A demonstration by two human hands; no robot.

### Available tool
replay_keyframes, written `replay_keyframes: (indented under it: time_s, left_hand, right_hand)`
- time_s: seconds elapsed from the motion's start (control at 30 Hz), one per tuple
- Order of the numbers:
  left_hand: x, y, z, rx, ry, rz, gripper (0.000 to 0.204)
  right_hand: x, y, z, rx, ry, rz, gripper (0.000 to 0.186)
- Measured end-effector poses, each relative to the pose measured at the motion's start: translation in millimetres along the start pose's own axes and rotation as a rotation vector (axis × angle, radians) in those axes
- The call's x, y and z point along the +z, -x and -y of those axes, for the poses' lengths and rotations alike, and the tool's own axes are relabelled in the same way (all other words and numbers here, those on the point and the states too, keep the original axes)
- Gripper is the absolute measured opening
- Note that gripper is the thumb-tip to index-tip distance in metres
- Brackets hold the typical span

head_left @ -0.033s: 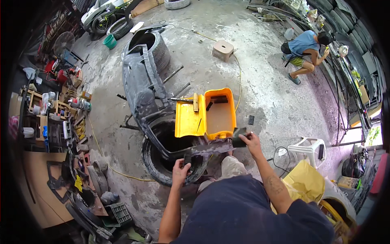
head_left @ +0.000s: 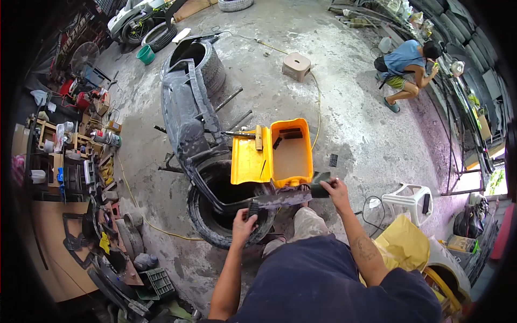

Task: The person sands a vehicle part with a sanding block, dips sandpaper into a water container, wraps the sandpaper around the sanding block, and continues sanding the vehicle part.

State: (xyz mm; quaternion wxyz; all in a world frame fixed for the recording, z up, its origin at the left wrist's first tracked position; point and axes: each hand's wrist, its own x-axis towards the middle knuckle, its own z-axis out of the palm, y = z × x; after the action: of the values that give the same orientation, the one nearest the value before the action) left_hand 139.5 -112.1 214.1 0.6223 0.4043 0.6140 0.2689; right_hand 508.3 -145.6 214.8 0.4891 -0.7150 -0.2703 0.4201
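In my left hand (head_left: 242, 226) is a small black ridged block (head_left: 252, 209), gripped between thumb and fingers beside the bumper's near end. My right hand (head_left: 337, 196) pinches a dark, bent sheet that looks like sandpaper (head_left: 321, 187), at the bumper's right tip. The dark, dusty car bumper (head_left: 186, 102) rests across two tyres and curves toward me. Just beyond its near end stands a cut-open yellow container (head_left: 311, 156) with murky water and dark pieces inside. On its folded-out flap (head_left: 245, 161) lie a wooden-looking piece and a dark rod.
A near tyre (head_left: 196, 223) supports the bumper. A beige stool (head_left: 296, 65) stands beyond, a white stool (head_left: 406, 196) at the right. A yellow hose (head_left: 319, 102) crosses the floor. Another person (head_left: 404, 62) squats at far right. Clutter (head_left: 81, 145) fills the left side.
My left hand with the black block has moved slightly right and up. My right hand and the dark sheet have shifted slightly right and down.
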Motion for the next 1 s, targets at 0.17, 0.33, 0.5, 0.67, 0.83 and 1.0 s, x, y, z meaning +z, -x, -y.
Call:
replay_keyframes:
  time_s: [0.17, 0.33, 0.5, 0.67, 0.83, 1.0]
  left_hand:
    - [129.4, -119.4, 30.6, 0.248, -0.391, 0.052, 0.04]
    - [202.4, -237.6, 76.5, 0.111, -0.414, 0.092, 0.041]
    - [255.6, -319.7, 96.4, 0.102, -0.905, -0.079, 0.06]
    - [263.3, -412.0, 106.8, 0.33, -1.083, -0.197, 0.07]
    - [256.5, -441.5, 153.8, 0.027, -1.066, -0.049, 0.056]
    - [264.6, -379.6, 191.2, -0.072, -0.742, 0.147, 0.024]
  right_hand:
    - [-75.1, -47.7, -52.1, 0.121, 0.085, -0.129, 0.028]
    - [-121.6, -82.1, -70.8, 0.203, 0.195, -0.106, 0.032]
    - [-179.4, -77.5, -118.2, 0.296, 0.324, -0.173, 0.032]
    - [-220.5, -48.6, -163.7, 0.464, 0.402, -0.185, 0.03]
    - [-226.8, -40.7, -155.5, 0.57, 0.27, -0.215, 0.03]
    - [-230.0, -54.3, -156.4, 0.56, 0.3, -0.161, 0.03]
